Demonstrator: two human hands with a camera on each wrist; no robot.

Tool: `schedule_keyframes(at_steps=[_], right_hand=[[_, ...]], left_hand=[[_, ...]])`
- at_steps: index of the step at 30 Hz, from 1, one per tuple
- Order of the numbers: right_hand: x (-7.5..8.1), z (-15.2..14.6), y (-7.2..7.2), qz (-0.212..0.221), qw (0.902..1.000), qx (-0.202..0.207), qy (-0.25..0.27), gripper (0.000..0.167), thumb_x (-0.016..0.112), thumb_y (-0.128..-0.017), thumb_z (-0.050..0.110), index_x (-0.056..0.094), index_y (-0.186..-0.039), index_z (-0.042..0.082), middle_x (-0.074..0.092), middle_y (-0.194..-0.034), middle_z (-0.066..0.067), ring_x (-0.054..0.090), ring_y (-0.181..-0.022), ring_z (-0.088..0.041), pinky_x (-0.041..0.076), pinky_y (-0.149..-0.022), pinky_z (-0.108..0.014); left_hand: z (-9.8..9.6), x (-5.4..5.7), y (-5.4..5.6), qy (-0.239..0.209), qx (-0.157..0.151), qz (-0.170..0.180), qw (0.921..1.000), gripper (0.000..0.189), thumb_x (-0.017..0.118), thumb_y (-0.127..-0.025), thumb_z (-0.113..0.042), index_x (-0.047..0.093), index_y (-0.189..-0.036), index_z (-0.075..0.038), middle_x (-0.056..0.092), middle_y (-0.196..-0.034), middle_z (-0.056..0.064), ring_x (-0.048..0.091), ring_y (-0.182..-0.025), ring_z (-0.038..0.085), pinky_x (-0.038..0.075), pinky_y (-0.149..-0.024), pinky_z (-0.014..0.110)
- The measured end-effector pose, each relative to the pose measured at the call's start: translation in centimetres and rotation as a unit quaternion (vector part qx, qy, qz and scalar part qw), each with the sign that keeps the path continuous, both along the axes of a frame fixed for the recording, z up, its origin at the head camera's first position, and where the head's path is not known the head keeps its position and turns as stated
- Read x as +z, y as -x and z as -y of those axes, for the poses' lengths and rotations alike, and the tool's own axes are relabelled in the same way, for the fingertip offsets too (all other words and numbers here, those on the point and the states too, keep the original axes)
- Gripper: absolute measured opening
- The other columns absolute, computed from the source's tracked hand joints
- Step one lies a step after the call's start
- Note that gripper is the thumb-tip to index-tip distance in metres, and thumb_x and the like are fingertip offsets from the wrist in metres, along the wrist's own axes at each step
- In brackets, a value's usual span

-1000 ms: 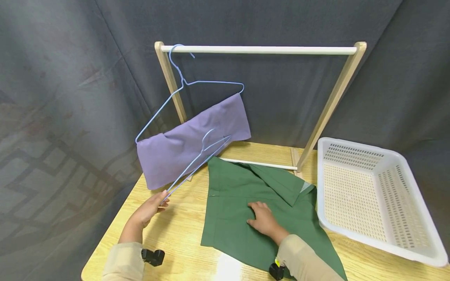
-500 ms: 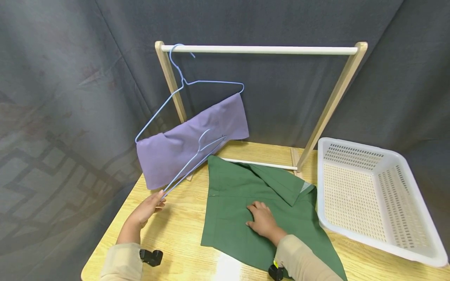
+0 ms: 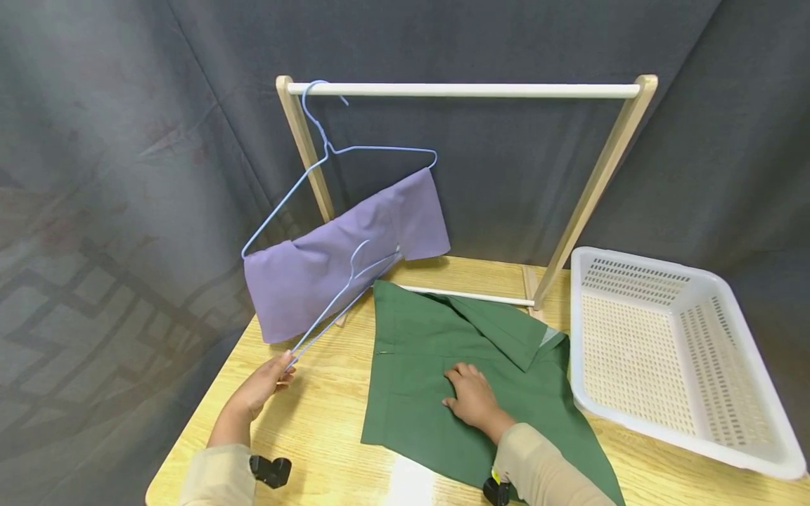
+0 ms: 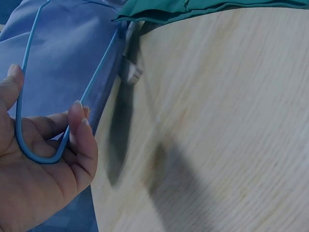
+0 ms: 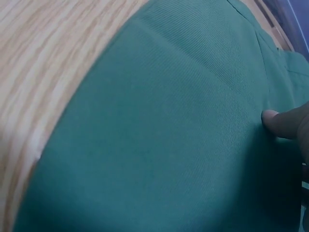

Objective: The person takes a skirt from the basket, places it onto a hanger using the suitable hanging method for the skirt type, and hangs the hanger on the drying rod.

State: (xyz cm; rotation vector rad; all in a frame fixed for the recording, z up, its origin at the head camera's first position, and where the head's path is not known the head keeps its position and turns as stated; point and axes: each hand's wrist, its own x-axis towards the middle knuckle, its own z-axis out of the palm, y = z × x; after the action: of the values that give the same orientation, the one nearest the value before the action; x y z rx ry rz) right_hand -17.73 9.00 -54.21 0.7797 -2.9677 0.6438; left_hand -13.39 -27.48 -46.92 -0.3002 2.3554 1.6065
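My left hand (image 3: 262, 386) holds a light blue wire hanger (image 3: 329, 307) by one end, tilted over the left of the table with its hook pointing away. In the left wrist view, the hanger's rounded corner (image 4: 46, 160) lies across the palm, the thumb at one wire and fingertips at the other. A green garment (image 3: 411, 393) with stitched seams is spread on the table, its upper right part folded over. My right hand (image 3: 473, 397) rests on its middle, fingers loosely bent. The right wrist view shows a digit (image 5: 285, 124) touching the green fabric (image 5: 145, 121).
A wooden rack with a white top bar (image 3: 474, 90) stands behind. A second blue hanger (image 3: 380, 148) hangs at its left, carrying a folded purple cloth (image 3: 285, 288) behind the held hanger. On the right sits a white perforated basket (image 3: 680, 270), beside the garment.
My left hand has moved a little left and down with the hanger, whose far end has drawn back across the purple cloth. My right hand stays nearly still on the green garment.
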Motion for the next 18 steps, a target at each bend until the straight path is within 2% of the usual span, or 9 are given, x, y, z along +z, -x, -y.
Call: schedule_keyframes(at_steps=[13, 18], right_hand=[[-0.1, 0.2, 0.0, -0.004, 0.9999, 0.009, -0.01, 0.038, 0.072, -0.068, 0.021, 0.057, -0.099, 0.004, 0.049, -0.096, -0.008, 0.044, -0.089, -0.026, 0.036, -0.072, -0.04], [-0.1, 0.3, 0.2, -0.008, 0.9997, 0.011, -0.018, 0.036, 0.072, -0.069, 0.02, 0.058, -0.098, 0.005, 0.049, -0.095, -0.007, 0.044, -0.087, -0.025, 0.037, -0.071, -0.039]], left_hand=[[-1.1, -1.4, -1.0, -0.023, 0.012, 0.004, 0.9997, 0.056, 0.027, -0.094, -0.036, 0.033, -0.122, 0.012, 0.041, -0.11, 0.022, 0.043, -0.094, 0.027, 0.039, -0.08, 0.034], [-1.3, -2.0, -1.3, -0.041, 0.012, 0.006, 0.9991, 0.056, 0.028, -0.094, -0.037, 0.035, -0.121, 0.012, 0.045, -0.101, 0.018, 0.044, -0.088, 0.023, 0.04, -0.076, 0.031]])
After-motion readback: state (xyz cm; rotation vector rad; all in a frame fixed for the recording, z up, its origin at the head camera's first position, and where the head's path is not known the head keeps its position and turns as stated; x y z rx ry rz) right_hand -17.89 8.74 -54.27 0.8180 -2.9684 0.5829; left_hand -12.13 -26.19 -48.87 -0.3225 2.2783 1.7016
